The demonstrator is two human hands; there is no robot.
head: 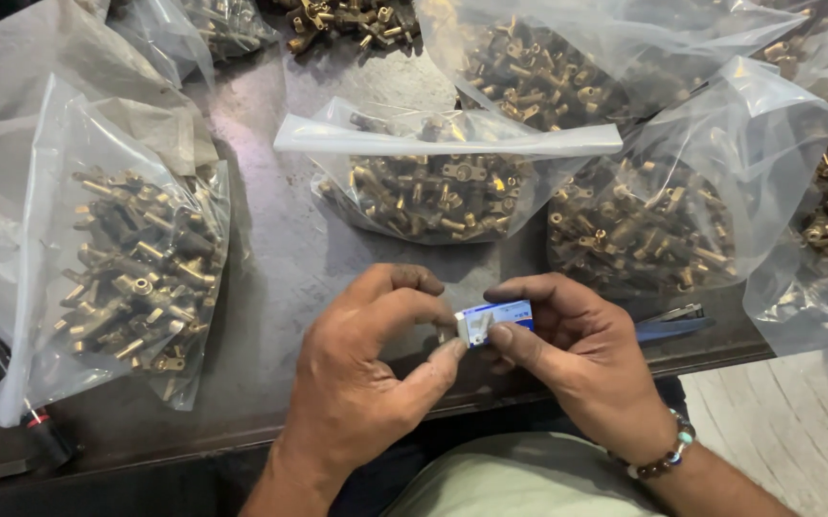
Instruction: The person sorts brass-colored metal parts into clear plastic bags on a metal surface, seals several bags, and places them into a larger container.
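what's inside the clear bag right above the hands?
The clear bag holds a heap of small brass fittings, seen through the plastic. Its top is folded flat. Pieces deeper in the heap are covered. Both hands hold a small blue and white box below it.

A dark metal counter (270, 278) carries several clear plastic bags of small brass fittings. One bag (122, 268) lies at the left, another (433, 187) sits in the middle with its top folded over, and a third (658, 215) rests to the right — a further bag (538, 67) lies behind them. Loose brass fittings (347, 19) are heaped at the far edge. A blue stapler (672, 324) lies near the right bag, and a black marker with a red band (43, 431) sits at the near left.
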